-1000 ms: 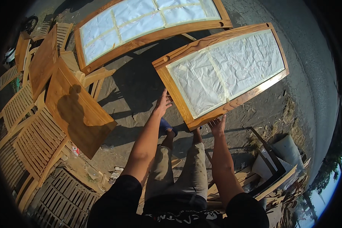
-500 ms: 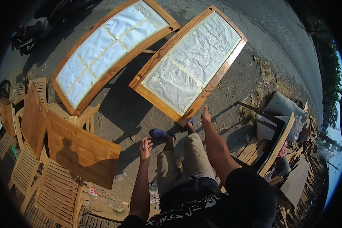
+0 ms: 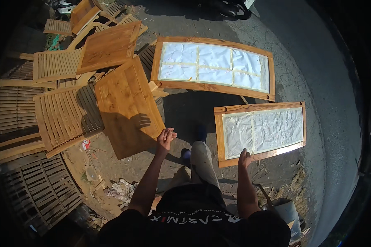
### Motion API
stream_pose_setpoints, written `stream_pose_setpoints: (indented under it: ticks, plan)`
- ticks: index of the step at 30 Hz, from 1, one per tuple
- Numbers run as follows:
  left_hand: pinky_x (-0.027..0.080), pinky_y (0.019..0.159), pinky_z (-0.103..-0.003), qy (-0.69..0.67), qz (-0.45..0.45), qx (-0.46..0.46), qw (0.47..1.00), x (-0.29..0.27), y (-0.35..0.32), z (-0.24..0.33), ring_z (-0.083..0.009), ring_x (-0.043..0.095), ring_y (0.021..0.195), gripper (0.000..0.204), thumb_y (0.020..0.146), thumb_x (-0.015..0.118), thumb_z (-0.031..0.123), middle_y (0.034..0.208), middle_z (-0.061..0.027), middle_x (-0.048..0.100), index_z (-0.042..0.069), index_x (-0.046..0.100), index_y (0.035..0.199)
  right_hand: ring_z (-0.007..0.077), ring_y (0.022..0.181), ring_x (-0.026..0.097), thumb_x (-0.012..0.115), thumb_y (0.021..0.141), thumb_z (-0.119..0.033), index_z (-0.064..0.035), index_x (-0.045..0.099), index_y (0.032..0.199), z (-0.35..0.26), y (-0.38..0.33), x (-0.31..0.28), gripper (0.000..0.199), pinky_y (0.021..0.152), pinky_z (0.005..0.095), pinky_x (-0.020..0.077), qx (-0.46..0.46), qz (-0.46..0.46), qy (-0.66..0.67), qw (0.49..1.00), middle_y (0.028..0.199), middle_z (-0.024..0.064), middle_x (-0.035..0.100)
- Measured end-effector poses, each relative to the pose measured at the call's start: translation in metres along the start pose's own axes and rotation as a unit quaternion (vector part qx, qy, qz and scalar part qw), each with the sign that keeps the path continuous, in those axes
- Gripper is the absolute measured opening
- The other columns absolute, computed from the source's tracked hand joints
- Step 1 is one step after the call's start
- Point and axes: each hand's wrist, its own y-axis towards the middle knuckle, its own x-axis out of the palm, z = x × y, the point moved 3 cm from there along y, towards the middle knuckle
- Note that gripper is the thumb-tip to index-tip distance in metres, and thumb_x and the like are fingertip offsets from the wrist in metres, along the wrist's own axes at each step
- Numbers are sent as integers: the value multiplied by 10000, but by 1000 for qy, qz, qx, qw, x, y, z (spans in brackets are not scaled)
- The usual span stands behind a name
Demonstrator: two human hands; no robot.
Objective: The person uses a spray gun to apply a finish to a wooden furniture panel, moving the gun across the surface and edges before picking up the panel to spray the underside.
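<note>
My left hand (image 3: pixel 165 139) is in the air beside the lower right corner of a brown wooden panel (image 3: pixel 125 105), its fingers loosely bent and apart, with nothing seen in it. A shadow with spread fingers falls on that panel. My right hand (image 3: pixel 245 158) is in front of the lower edge of a wood-framed panel (image 3: pixel 219 138) masked with wrinkled white paper and tape. Its fingers look apart and hold nothing I can see; whether they touch the frame I cannot tell. Beyond lies a larger curved framed panel (image 3: pixel 212 87), also masked with paper.
Slatted wooden chairs (image 3: pixel 64 117) crowd the left, with another brown panel (image 3: pixel 109 47) leaning among them. A dark slatted rack (image 3: pixel 43 189) lies at lower left. Scraps litter the ground (image 3: pixel 121 189). The paved road (image 3: pixel 317 78) runs along the right; part of a vehicle (image 3: pixel 235 10) shows at the top.
My view has turned left, so the chairs and brown panels now sit nearer the middle and the masked panels farther right. My feet have shifted in a step. Both hands still appear to hold nothing.
</note>
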Motion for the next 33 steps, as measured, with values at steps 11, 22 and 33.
stream_pose_setpoints:
  ticks: [11,22,33]
  plan:
    - [477,963,-330,45,119,9,992,-38,317,102,-181,634,1106,438,1070,475,348,1217,-106,663,59,529,1395,359,830,687,588,1018,-341,-31,691,1058,-377,272,57,329,755,422,527,-312,80,37,946,916,200,706]
    - [361,1109,-393,227,162,-63,958,-103,686,-8,-258,472,1374,603,1024,517,470,1471,-128,517,51,484,1456,418,1124,640,623,916,-590,17,648,1182,-365,594,104,664,983,485,492,-114,165,-158,967,1164,245,677]
    - [346,1135,-319,185,142,-112,966,-125,769,-69,-218,456,1398,598,1039,523,416,1523,-108,486,11,471,1476,255,884,723,448,920,-758,-51,733,1116,-366,739,121,786,790,398,587,14,1,-61,998,1006,149,735]
